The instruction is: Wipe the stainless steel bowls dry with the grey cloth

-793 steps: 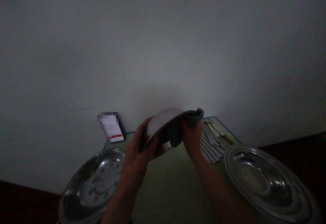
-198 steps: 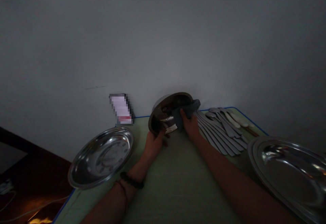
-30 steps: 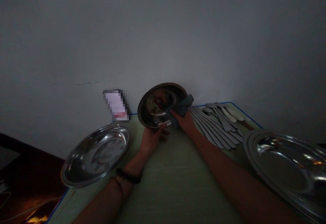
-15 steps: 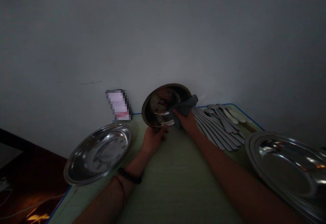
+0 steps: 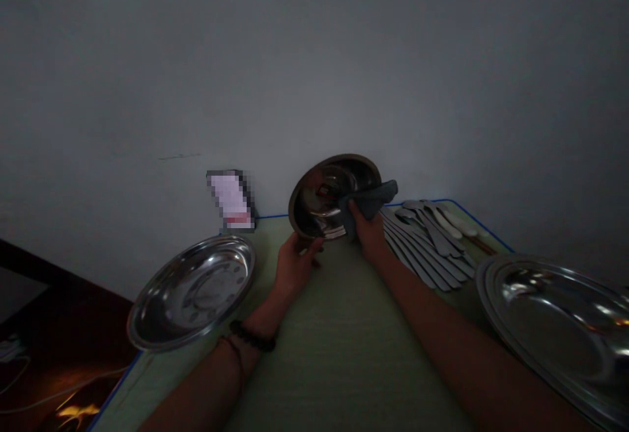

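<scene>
A shiny metal bowl is tilted up near the back of the table, its inside facing me. My left hand grips its lower rim, thumb toward me and some fingers hidden beneath. In my right hand is a dark grey-green cloth, pressed against the bowl's right side and rim. Part of the cloth sticks out past the bowl to the right.
A metal basin stands at the left table edge, and a larger one at the right. Several pieces of cutlery lie fanned out behind my right arm. A blurred phone leans on the wall. The green table has blue edging.
Both hands have shifted a little to the right and slightly up in view with the bowl and the cloth. The cloth stays at the bowl's right side.
</scene>
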